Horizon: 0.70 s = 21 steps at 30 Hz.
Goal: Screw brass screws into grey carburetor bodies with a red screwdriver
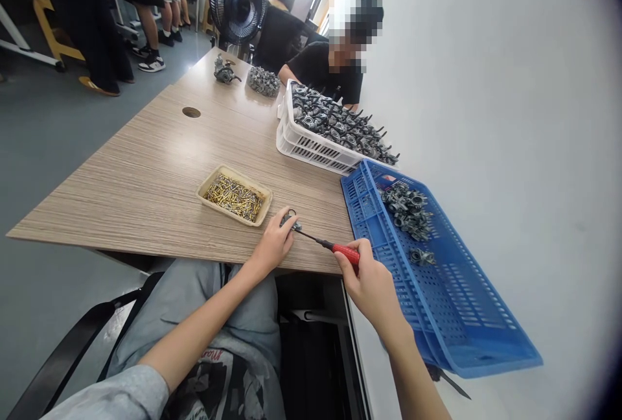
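Note:
My left hand [273, 243] is closed on a small grey metal carburetor body [293, 222], holding it down on the table near the front edge. Its fingers cover much of the part. In my right hand [372, 287] is a screwdriver [346, 254] with a red handle and a dark shaft. The shaft points left, and its tip meets the carburetor body beside my left fingers; the exact contact spot is hidden. Just beyond my left hand stands a cream tray [201, 196] filled with small brass-coloured screw-like pieces [233, 196].
To the right, a blue crate [466, 277] holds several grey carburetor bodies [408, 209]. Behind it stands a white crate [311, 152] full of carburetors. A clear container of small parts [263, 81] and a loose carburetor [224, 70] lie farther back. A person [321, 67] sits across the table [140, 174].

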Motion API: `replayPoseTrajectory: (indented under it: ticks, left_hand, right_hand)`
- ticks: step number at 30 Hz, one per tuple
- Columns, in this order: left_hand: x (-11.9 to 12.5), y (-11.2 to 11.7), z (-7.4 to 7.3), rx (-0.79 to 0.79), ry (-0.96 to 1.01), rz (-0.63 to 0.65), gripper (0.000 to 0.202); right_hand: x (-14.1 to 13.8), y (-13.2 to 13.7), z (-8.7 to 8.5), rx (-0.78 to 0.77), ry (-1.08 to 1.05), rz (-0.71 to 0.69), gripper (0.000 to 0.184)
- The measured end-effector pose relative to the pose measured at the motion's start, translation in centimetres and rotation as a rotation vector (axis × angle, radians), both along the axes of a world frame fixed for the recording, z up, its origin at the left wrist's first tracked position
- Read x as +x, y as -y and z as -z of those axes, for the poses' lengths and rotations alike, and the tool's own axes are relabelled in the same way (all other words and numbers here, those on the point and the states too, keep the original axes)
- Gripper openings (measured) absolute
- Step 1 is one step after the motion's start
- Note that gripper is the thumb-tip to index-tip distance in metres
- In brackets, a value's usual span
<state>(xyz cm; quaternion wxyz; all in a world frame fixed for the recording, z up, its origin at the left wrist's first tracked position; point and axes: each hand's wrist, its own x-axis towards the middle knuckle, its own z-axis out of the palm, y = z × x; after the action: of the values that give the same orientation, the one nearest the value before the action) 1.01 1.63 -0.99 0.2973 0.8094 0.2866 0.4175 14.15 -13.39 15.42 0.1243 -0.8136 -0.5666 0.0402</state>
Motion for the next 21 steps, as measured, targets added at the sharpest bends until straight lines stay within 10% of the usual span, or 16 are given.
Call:
replayPoseTrajectory:
  ticks: [16, 21]
  left_hand:
    - [-0.2, 0.1, -0.4, -0.017, 0.005, 0.007, 0.048]
    - [-0.2, 0.1, -0.5, -0.022, 0.003, 0.004, 0.047]
  right_hand:
    - [-0.4, -0.6, -0.7, -0.013, -0.092, -0.083, 0.021]
    - [0.3, -0.1, 0.4, 0.008, 0.068, 0.079, 0.03]
